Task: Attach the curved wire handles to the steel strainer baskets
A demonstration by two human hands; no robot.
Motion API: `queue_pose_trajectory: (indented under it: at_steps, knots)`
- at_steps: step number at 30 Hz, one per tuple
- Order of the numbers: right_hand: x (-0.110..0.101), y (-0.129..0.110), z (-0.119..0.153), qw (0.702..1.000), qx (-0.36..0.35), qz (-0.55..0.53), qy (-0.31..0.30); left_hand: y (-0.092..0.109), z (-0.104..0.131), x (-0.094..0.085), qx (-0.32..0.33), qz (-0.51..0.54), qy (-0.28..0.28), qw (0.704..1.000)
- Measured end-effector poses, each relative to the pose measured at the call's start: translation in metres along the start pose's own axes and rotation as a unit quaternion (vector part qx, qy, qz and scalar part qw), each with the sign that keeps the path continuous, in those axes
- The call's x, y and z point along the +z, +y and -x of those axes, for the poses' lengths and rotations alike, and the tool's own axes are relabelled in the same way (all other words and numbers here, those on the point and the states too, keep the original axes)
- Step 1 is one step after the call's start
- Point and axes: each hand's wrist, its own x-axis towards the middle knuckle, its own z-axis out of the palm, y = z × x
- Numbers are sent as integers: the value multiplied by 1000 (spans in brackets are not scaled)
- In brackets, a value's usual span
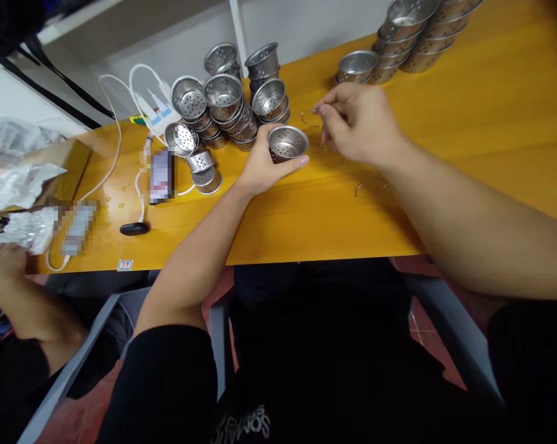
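My left hand (261,161) is wrapped around a small perforated metal cup (287,143), its open top facing up and towards me. To the right of the cup, my right hand (359,123) is closed in a pinch on a thin curved wire (305,121), which sticks out to the left of the fingertips. Below that hand, another thin bent wire (358,187) lies on the table, partly hidden by my forearm. Several stacks of like cups (223,98) stand just beyond my left hand.
More stacked cups (393,46) stand at the back right of the yellow wooden table (297,228). On the left are a phone (161,177), white cables, a power strip (162,114) and a black oval object (134,229). Another person's hand (5,265) is by plastic bags at far left.
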Motion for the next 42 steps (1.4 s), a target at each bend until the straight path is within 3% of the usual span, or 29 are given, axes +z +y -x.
queue_pose_trajectory:
  at_steps: [4,15,42]
  knots:
    - [6,1,1,998,5,-57,-33,1,-1,-1,4,4,-8,1000]
    - [5,-14,9,998,-4,30,-53,5,0,-1,13,-1,11,1000]
    - [11,-27,12,998,17,60,-32,15,4,1,26,-17,-9,999]
